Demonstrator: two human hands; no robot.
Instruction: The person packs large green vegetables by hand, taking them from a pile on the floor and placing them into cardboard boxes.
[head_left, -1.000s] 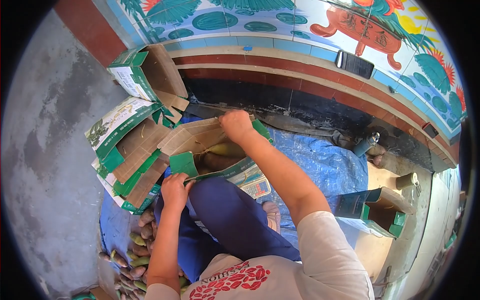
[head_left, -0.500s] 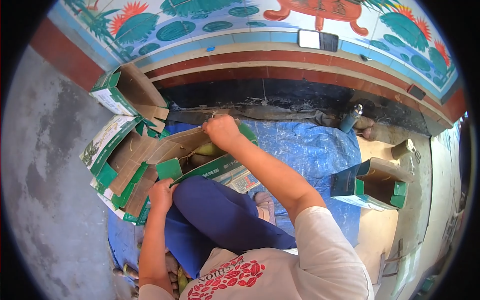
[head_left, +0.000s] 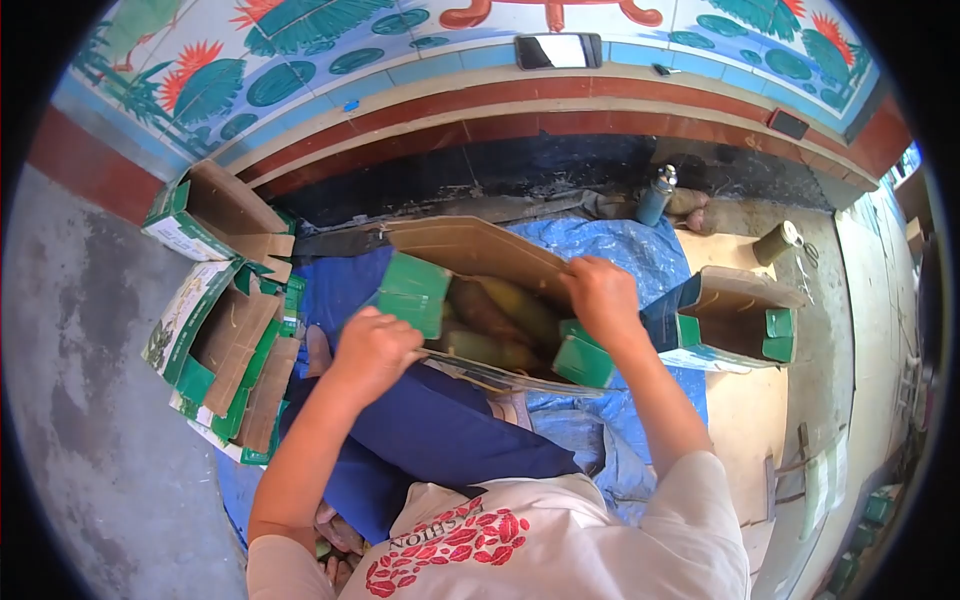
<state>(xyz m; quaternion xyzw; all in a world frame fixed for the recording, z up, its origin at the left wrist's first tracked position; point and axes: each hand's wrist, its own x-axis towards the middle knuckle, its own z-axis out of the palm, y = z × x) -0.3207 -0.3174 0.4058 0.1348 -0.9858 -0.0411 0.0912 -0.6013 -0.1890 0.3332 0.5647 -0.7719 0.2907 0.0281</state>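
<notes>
An open cardboard carton with green end flaps lies across in front of my bent leg. Inside it, several long brown-green vegetables, like thick roots, lie side by side. My left hand is closed at the carton's near left corner, beside the left green flap. On the right, my right hand grips the raised brown far panel, above the right green flap. Both flaps stick up from the ends.
Several empty-looking green-and-white cartons stand at the left. Another open carton stands on a board at the right. A steel-topped flask and a round tin are behind it. Blue sheeting covers the floor. A phone rests on the tiled ledge.
The carton has shifted right and turned, so its contents show more fully. My right hand moved from its far left edge to the right end; my left hand moved right and up.
</notes>
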